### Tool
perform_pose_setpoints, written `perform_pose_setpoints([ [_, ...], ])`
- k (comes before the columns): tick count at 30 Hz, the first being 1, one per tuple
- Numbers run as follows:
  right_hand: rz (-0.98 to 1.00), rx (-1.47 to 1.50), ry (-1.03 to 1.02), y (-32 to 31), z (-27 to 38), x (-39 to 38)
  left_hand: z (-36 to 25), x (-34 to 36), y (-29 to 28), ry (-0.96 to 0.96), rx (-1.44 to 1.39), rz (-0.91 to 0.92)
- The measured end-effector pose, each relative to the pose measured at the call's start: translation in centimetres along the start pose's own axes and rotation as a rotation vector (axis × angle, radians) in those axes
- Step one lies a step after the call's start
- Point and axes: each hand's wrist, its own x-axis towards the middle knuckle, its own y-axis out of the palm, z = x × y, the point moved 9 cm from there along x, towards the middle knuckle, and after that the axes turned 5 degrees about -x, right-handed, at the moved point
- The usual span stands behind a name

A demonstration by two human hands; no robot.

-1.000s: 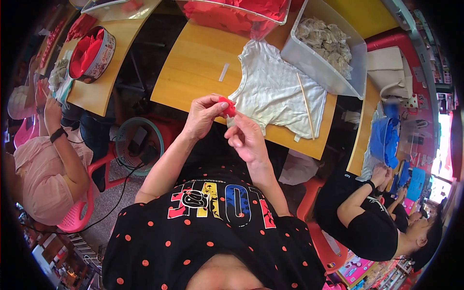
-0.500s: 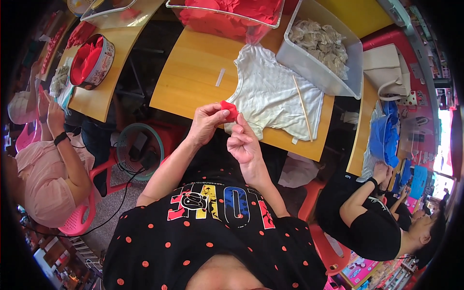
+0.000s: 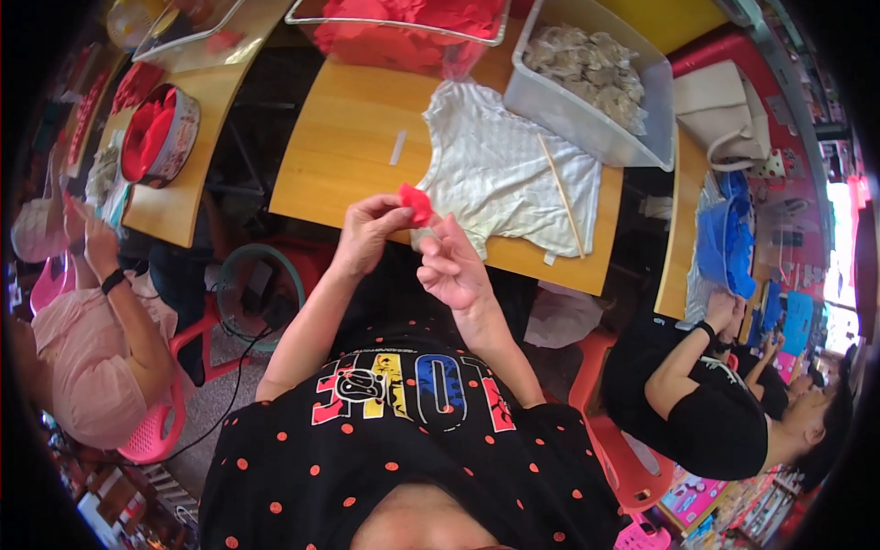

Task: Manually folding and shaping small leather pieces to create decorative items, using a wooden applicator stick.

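My left hand point(image 3: 371, 229) is closed, with a thin red petal-shaped piece point(image 3: 415, 203) pinched between thumb and fingertips. Just right of it is my right hand point(image 3: 456, 268), its index finger raised close to the red piece and the other fingers loosely curled. Nothing shows in that hand; whether its fingertip touches the piece I cannot tell. Beyond both hands, a white cloth garment point(image 3: 500, 156) lies spread on the wooden table point(image 3: 330, 128). A thin wooden stick point(image 3: 561, 197) rests across its right side.
A clear bin of red pieces point(image 3: 403, 41) and a translucent bin point(image 3: 587, 115) holding small bagged items stand at the table's far side. A small white strip point(image 3: 397, 148) lies left of the garment. A round tin point(image 3: 179, 147) sits on the left table. Co-workers sit on both sides.
The right fingertips have loosened and moved slightly away from the red piece. My left hand still holds it, and more of the piece shows. The whole view has shifted slightly.
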Motion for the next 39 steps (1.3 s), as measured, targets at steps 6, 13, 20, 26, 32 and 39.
perform_pose_setpoints([
  [6,-1.026,-2.194,-1.023,3.9,17.1,-8.8,-3.1,-0.4,-1.6,-0.056,-0.314,-0.045],
  [13,-1.211,-2.517,-0.943,2.3,21.6,-10.9,-2.8,-0.6,2.4,-0.297,-0.454,-0.005],
  [20,-0.675,-1.857,-0.697,6.7,12.4,-8.8,-1.8,0.4,0.5,-0.299,-0.588,-0.02],
  [26,-0.491,-2.203,-0.719,9.0,7.5,-7.0,-3.1,0.6,1.0,-0.19,-0.465,-0.085],
  [32,-0.458,-2.185,-0.646,8.0,7.2,-6.2,-3.4,0.4,1.4,-0.138,-0.272,-0.063],
  [39,-0.582,-1.779,-0.595,2.6,5.6,-4.2,-0.4,0.0,0.7,-0.134,-0.084,-0.152],
])
